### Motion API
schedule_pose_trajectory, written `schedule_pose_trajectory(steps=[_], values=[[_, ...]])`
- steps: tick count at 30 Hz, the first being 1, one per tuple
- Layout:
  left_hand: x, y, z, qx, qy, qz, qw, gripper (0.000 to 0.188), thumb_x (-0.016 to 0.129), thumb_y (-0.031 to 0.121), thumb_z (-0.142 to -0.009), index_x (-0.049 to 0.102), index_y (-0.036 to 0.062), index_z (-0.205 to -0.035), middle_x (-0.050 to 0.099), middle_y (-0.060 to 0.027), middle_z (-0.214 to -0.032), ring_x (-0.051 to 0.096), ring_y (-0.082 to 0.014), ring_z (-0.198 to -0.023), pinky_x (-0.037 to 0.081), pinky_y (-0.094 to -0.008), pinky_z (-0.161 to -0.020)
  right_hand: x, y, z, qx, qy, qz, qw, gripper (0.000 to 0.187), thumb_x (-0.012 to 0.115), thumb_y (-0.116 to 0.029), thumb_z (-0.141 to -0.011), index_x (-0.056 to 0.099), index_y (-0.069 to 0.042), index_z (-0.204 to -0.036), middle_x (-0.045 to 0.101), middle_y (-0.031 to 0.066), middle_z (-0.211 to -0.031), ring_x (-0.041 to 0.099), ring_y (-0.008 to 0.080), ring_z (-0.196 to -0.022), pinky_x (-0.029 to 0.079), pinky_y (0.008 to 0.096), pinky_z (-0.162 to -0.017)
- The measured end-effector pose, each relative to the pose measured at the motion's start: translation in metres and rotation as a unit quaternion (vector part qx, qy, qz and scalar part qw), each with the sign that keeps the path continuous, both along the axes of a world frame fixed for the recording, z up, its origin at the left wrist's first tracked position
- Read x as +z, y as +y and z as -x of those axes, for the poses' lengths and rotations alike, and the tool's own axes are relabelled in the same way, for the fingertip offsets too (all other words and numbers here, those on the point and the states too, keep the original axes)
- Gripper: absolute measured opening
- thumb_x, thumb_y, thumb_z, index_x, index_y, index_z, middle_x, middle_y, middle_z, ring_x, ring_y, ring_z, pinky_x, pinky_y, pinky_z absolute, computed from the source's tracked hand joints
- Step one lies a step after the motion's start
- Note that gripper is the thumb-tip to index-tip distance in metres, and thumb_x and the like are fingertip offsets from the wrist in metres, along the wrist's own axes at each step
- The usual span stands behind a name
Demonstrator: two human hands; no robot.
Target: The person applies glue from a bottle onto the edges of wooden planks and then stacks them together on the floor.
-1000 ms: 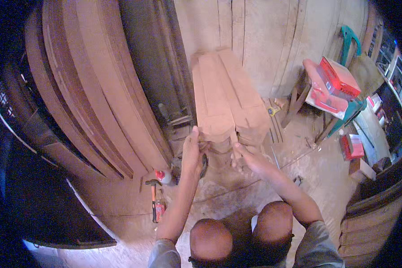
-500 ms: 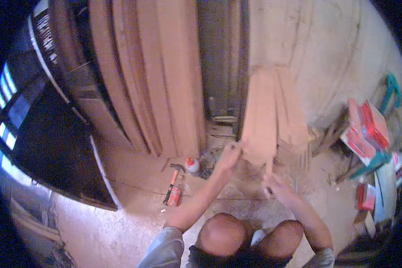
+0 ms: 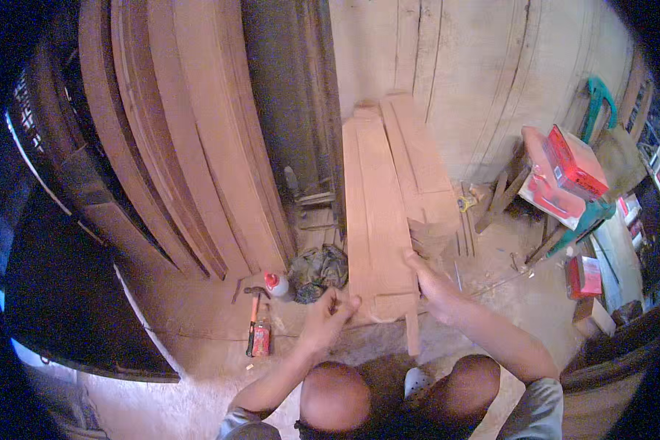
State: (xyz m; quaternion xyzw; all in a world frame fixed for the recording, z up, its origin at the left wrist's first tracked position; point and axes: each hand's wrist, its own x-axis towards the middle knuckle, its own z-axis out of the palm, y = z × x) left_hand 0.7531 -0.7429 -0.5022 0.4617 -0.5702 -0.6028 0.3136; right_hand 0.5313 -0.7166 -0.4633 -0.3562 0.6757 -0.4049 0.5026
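A long, flat wooden panel [image 3: 378,205] with a recessed face leans upright in front of me, its lower end close to my knees. My right hand [image 3: 436,290] is closed on the panel's right edge, its fingertips partly hidden. A narrow wooden strip [image 3: 412,334] projects below the panel's lower right corner. At the lower left corner, my left hand [image 3: 330,319] has its fingers curled and its thumb pointing at the panel; whether it pinches anything small cannot be seen. Behind the first panel leans a second wooden panel [image 3: 422,158].
On the floor at left lie an orange-handled hammer [image 3: 254,319] and a red-labelled bottle [image 3: 262,341], near a white bottle with red cap [image 3: 276,284] and a dark crumpled bag [image 3: 319,271]. Tall boards [image 3: 205,139] lean behind. Red boxes [image 3: 576,161] rest on a green chair [image 3: 600,103] at right.
My view has shifted, and the panel's lower end is nearer me. My left hand has come down to its lower corner; my right hand has moved from the strip up to the panel's edge.
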Motion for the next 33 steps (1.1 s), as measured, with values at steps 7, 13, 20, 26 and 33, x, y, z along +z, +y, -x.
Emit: schedule_pose_trajectory(steps=[7,13,20,26,33], values=[[0.007,0.011,-0.019,-0.193,-0.049,0.04,0.979,0.04,0.059,0.04,-0.091,0.059,0.0002,-0.095,0.064,-0.0083,-0.084,0.06,-0.0147,-0.082,0.048,-0.0309,-0.075,0.022,0.017,-0.019,0.008,-0.24,-0.08,0.967,0.075,0.052,-0.057,-0.088,0.035,-0.005,-0.139,0.048,0.0135,-0.135,0.05,0.0259,-0.121,0.044,0.0433,-0.097],[-0.038,0.003,-0.025,-0.052,0.19,-0.111,0.974,0.038,0.049,0.033,-0.097,0.053,0.0006,-0.117,0.058,-0.0103,-0.113,0.056,-0.0158,-0.1,0.045,-0.0301,-0.087,-0.005,0.016,-0.023,0.044,-0.238,-0.032,0.97,0.073,0.055,-0.053,-0.088,0.039,0.0,-0.135,0.054,0.0148,-0.128,0.053,0.0253,-0.117,0.044,0.0426,-0.097],[-0.024,-0.01,-0.033,-0.03,0.161,-0.013,0.986,0.031,0.05,0.024,-0.098,0.051,0.0011,-0.119,0.056,-0.0127,-0.12,0.056,-0.0224,-0.107,0.046,-0.0362,-0.091,0.022,0.042,-0.039,-0.01,-0.219,-0.044,0.975,0.065,0.056,-0.048,-0.09,0.042,0.001,-0.131,0.058,0.0123,-0.121,0.06,0.0227,-0.105,0.051,0.04,-0.088],[-0.026,-0.026,-0.039,-0.039,0.307,-0.073,0.948,0.038,0.048,0.031,-0.097,0.05,0.0007,-0.121,0.056,-0.0162,-0.121,0.057,-0.0232,-0.108,0.047,-0.0382,-0.091,0.058,0.07,-0.054,-0.044,-0.264,-0.034,0.963,0.057,0.059,-0.039,-0.091,0.046,0.001,-0.128,0.06,0.0105,-0.116,0.06,0.0198,-0.103,0.05,0.0357,-0.087],[0.015,-0.053,0.012,-0.036,0.345,-0.207,0.915,0.066,0.045,0.052,-0.094,0.044,-0.0022,-0.131,0.053,-0.0121,-0.13,0.05,-0.0243,-0.119,0.039,-0.037,-0.1,0.03,0.103,-0.041,-0.012,-0.119,0.044,0.992,0.06,0.064,-0.041,-0.087,0.049,0.001,-0.126,0.062,0.011,-0.113,0.059,0.0197,-0.102,0.048,0.0344,-0.086]])
